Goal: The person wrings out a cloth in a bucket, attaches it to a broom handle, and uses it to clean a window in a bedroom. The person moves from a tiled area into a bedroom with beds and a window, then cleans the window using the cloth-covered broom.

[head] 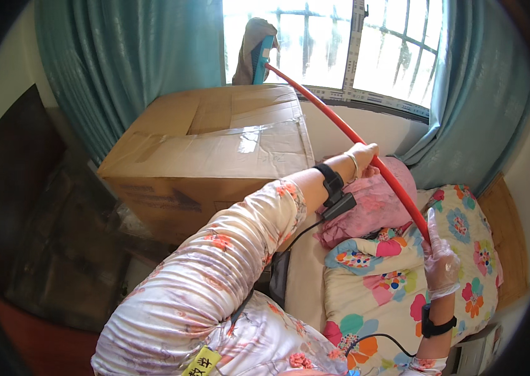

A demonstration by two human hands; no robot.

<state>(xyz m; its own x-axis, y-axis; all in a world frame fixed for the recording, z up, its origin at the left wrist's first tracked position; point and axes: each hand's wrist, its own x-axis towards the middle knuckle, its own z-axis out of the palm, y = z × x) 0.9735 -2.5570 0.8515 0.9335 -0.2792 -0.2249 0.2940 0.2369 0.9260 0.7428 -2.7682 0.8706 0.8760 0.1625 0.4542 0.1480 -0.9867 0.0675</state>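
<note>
A long red pole (321,105) runs from the lower right up to the window. My left hand (365,157), with a bangle at the wrist, is closed round its middle. Near its lower end my right hand (442,263), in a clear plastic glove, grips the pole with one finger stretched along it. At the far end sits a blue-green plastic head (263,58) with a grey-brown cloth (247,51) draped over it, in front of the window glass (314,44) at its left side, above the back of the cardboard box.
A large taped cardboard box (208,160) stands left of the pole. Teal curtains (105,61) flank the barred window. On the right are a pink pillow (363,207) and a flowered quilt (387,301) on a bed. A dark panel (16,155) leans at the left.
</note>
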